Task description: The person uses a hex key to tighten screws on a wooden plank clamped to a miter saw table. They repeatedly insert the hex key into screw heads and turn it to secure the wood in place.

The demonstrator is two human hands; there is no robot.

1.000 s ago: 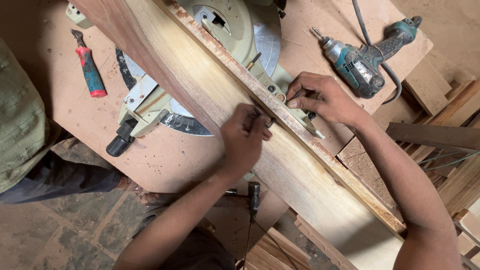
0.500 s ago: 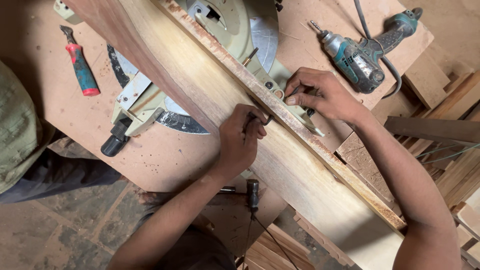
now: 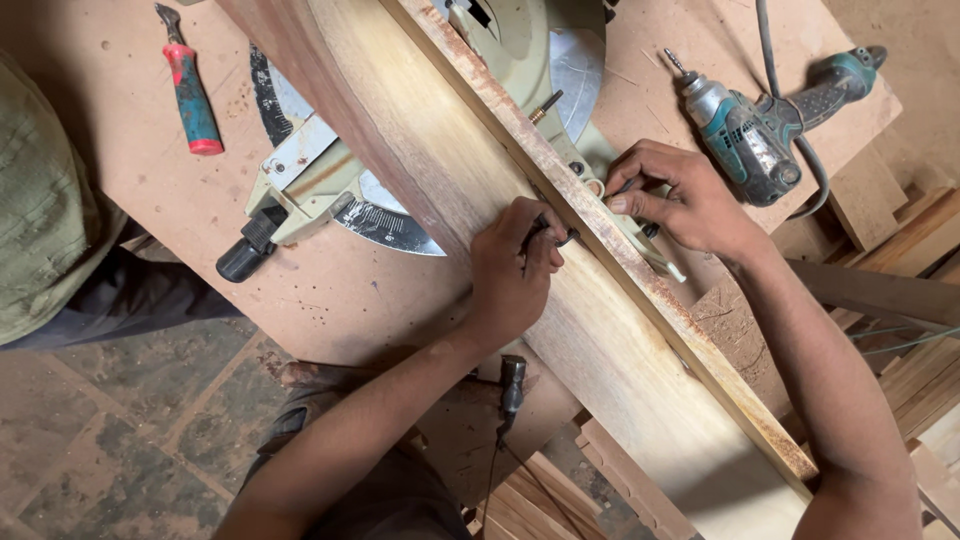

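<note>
Long pale wooden plank (image 3: 600, 330) with a rough reddish-brown edge lies across the green mitre saw (image 3: 520, 60); left hand (image 3: 515, 275) pinches a small dark marker (image 3: 555, 238) on it, right hand (image 3: 680, 195) fingers press its edge.

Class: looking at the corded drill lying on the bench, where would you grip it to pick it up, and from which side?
Grip the drill by its teal handle, coming from the bench's outer right edge. The handle points that way, clear of the right hand; the bit points toward the saw.
</note>
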